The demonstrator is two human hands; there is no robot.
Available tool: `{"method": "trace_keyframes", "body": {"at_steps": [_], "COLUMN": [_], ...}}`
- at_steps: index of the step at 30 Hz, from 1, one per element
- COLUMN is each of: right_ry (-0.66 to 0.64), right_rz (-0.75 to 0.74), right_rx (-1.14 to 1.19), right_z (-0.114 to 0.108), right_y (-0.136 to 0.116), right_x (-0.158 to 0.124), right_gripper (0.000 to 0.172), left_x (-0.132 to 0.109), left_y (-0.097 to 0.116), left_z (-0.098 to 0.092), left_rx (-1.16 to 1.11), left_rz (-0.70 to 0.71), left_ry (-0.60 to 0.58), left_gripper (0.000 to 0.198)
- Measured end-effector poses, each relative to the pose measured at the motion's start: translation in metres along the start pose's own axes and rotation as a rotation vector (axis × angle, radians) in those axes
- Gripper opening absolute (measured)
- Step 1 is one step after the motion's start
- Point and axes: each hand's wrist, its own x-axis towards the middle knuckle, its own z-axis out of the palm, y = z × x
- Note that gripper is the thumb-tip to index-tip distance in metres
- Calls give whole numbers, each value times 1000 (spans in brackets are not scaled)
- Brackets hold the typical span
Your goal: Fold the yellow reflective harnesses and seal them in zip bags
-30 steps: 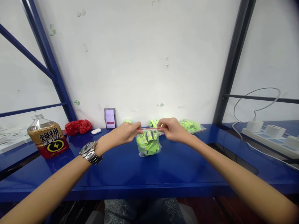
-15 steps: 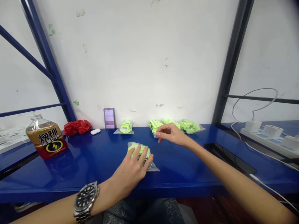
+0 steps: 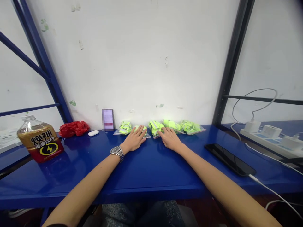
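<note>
The glossy blue bench (image 3: 146,170) runs from side to side in front of me. At its far left stands a squat bottle (image 3: 39,142) of brown drink. Behind it lie a crumpled red bag (image 3: 73,128) and a little white case (image 3: 93,133). A small phone (image 3: 108,119) stands upright at the back edge. Beside it, a row of clear pouches (image 3: 191,126) stuffed with neon-yellow pieces lines that edge. My left hand (image 3: 134,140) lies flat on one of them, and my right hand (image 3: 169,138) lies flat on the bench, its fingertips touching another. Off to the right a black phone (image 3: 229,155) lies face up with a white cable (image 3: 267,187) plugged into it.
</note>
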Motion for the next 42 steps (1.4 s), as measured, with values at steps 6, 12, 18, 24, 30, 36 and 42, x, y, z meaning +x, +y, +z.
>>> {"method": "trace_keyframes", "body": {"at_steps": [6,12,18,24,30,36,42], "right_ry": [-55,-76,-23,58,32,-10,-26], "right_rz": [-8,-20,92,247,304,348,303], "right_rx": [2,115,378,813,1241,1574,1575], "right_z": [8,10,3,-10,-9,-15,-20], "right_y": [-3,-6,-17,-31,-36,-33,-31], "right_x": [16,16,16,22,15,14,12], "right_gripper": [27,28,19,17,24,24,24], "left_x": [14,11,-5,-3,3,0,2], "left_y": [-24,-21,21,66,72,69,71], "left_z": [22,12,-17,-38,-38,-32,-33], "left_rx": [4,69,-72,-613,-1030,-1233,-1229], "left_rz": [-79,-81,-84,-425,-479,-446,-434], "left_ry": [-75,24,69,97,53,41,55], "left_gripper": [54,54,40,36,36,37,39]}}
